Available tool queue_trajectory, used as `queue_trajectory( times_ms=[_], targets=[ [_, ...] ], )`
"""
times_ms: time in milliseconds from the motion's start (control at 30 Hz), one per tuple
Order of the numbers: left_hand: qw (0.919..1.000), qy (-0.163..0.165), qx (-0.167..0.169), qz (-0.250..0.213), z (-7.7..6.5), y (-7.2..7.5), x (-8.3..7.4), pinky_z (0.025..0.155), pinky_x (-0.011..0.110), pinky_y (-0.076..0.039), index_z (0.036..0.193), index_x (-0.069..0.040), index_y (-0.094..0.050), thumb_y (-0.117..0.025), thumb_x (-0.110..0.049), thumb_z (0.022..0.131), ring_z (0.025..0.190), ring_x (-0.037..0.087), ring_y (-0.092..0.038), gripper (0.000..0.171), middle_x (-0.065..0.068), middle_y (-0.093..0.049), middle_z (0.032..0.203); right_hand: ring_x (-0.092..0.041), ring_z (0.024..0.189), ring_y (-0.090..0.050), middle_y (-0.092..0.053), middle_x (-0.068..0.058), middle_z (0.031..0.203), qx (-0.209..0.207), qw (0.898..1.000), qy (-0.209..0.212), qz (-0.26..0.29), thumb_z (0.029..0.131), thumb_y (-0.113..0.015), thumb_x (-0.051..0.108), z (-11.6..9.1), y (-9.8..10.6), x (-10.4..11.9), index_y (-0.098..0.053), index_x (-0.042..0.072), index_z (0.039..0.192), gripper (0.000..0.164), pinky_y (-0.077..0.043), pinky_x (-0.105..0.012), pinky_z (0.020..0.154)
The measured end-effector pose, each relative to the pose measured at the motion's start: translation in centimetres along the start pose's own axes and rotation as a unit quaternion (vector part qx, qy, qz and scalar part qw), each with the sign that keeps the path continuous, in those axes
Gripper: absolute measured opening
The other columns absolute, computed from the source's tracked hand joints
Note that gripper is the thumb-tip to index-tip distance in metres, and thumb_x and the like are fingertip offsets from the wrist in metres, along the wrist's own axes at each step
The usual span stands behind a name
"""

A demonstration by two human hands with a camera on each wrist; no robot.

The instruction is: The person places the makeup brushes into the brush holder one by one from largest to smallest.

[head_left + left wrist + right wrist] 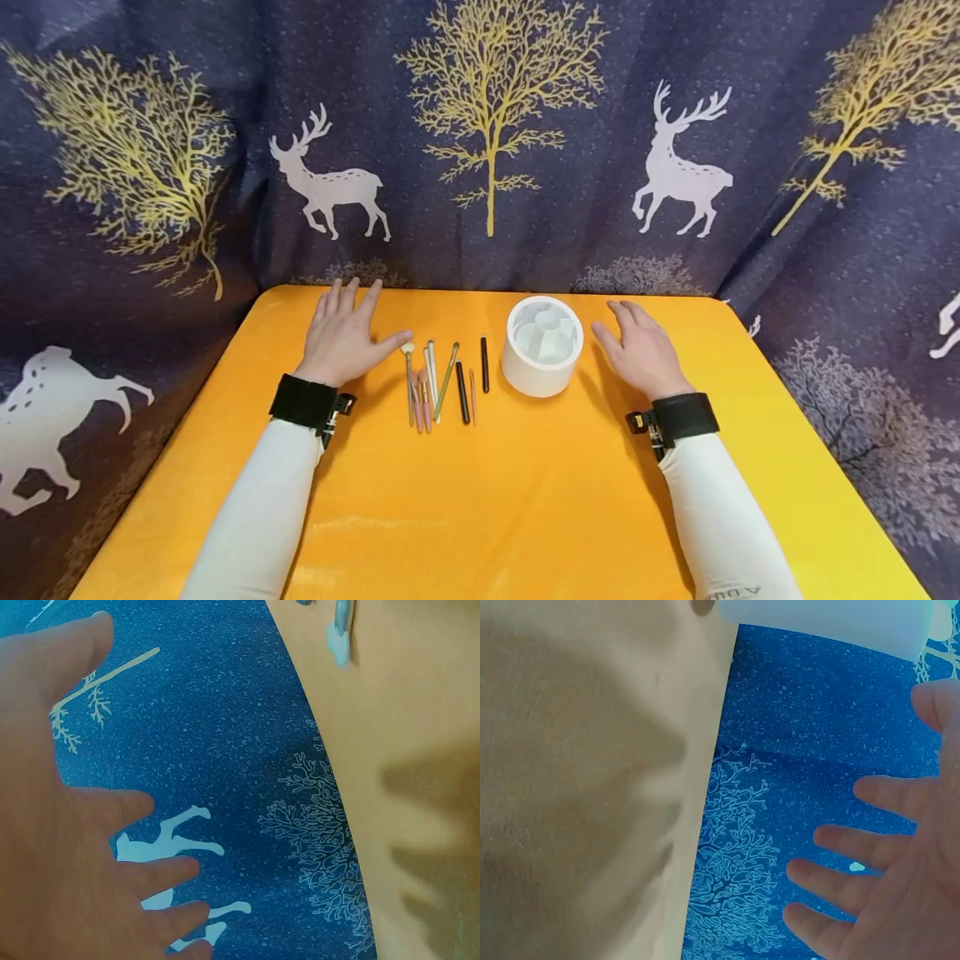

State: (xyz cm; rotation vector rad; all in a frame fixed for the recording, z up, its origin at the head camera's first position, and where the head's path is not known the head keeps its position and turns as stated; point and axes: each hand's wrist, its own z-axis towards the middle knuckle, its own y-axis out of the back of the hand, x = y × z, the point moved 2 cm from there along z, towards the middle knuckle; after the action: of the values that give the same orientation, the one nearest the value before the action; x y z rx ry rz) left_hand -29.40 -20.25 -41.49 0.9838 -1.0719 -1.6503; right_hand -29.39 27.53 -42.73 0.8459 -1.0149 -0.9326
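Left of the brushes, my left hand is spread with straight fingers and holds nothing; its thumb reaches near the fan-shaped tip of a makeup brush. My right hand is beside the round white divided holder, fingers extended, nothing in its grasp. Several brushes lie in a loose row between the left hand and the holder: pink-handled ones, a green one, white ones, and black sticks. The holder stands upright, its compartments showing. In the right wrist view, its white wall appears at the top.
The orange-yellow table ends at a back edge against a dark blue curtain printed with deer and trees. Curtain hangs at both sides too. A thin reddish stick lies between the black ones.
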Motion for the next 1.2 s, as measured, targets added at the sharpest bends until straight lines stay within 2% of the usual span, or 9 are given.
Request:
queue_trajectory(
  times_ms=[200, 433, 667, 900, 1200],
  targets=[
    [0.9999, -0.003, 0.003, -0.011, 0.0, 0.5, -0.5, 0.115, 0.054, 0.002, 0.159, -0.019, -0.015, -0.038, -0.085, 0.084, 0.145, 0.043, -0.001, 0.102, 0.028, -0.018, 0.157, -0.038, 0.135, -0.036, -0.039, -0.016, 0.150, -0.014, 1.000, 0.014, 0.017, 0.101, -0.031, 0.063, 0.0, 0.1, 0.6, -0.040, 0.011, 0.149, 0.071, -0.029, -0.056, 0.107],
    [0.9996, -0.022, 0.019, -0.003, -0.1, 0.2, -1.3, 0.115, 0.056, -0.010, 0.157, -0.014, -0.023, -0.038, -0.085, 0.084, 0.143, 0.045, -0.014, 0.103, 0.031, -0.027, 0.153, -0.032, 0.138, -0.033, -0.037, -0.013, 0.152, 0.009, 0.995, 0.014, 0.100, 0.103, -0.033, 0.058, 0.0, -0.2, 2.2, -0.035, 0.016, 0.152, 0.065, -0.029, -0.054, 0.108],
    [0.9989, -0.032, 0.035, -0.002, -0.4, -0.4, -1.7, 0.112, 0.055, -0.020, 0.156, -0.014, -0.025, -0.038, -0.086, 0.084, 0.137, 0.042, -0.030, 0.103, 0.026, -0.038, 0.147, -0.028, 0.130, -0.043, -0.041, -0.010, 0.149, 0.012, 0.990, 0.019, 0.137, 0.102, -0.035, 0.061, 0.0, -0.7, 3.6, -0.036, 0.014, 0.151, 0.068, -0.036, -0.051, 0.104],
    [0.9982, -0.033, 0.047, -0.018, -0.5, -0.9, -2.2, 0.108, 0.056, -0.028, 0.157, -0.016, -0.021, -0.041, -0.083, 0.085, 0.136, 0.042, -0.033, 0.100, 0.024, -0.035, 0.151, -0.028, 0.130, -0.042, -0.040, -0.010, 0.149, 0.021, 0.985, 0.023, 0.169, 0.102, -0.036, 0.060, -0.2, -1.2, 4.8, -0.035, 0.013, 0.152, 0.069, -0.036, -0.052, 0.104],
    [0.9942, -0.019, 0.095, -0.047, -0.7, -1.1, -2.7, 0.099, 0.058, -0.039, 0.156, -0.016, -0.027, -0.034, -0.085, 0.086, 0.133, 0.039, -0.040, 0.098, 0.018, -0.040, 0.150, -0.028, 0.129, -0.044, -0.038, -0.012, 0.151, 0.002, 0.975, 0.033, 0.218, 0.102, -0.037, 0.058, -0.3, -2.1, 5.9, -0.033, 0.011, 0.152, 0.069, -0.037, -0.049, 0.103]
  ],
)
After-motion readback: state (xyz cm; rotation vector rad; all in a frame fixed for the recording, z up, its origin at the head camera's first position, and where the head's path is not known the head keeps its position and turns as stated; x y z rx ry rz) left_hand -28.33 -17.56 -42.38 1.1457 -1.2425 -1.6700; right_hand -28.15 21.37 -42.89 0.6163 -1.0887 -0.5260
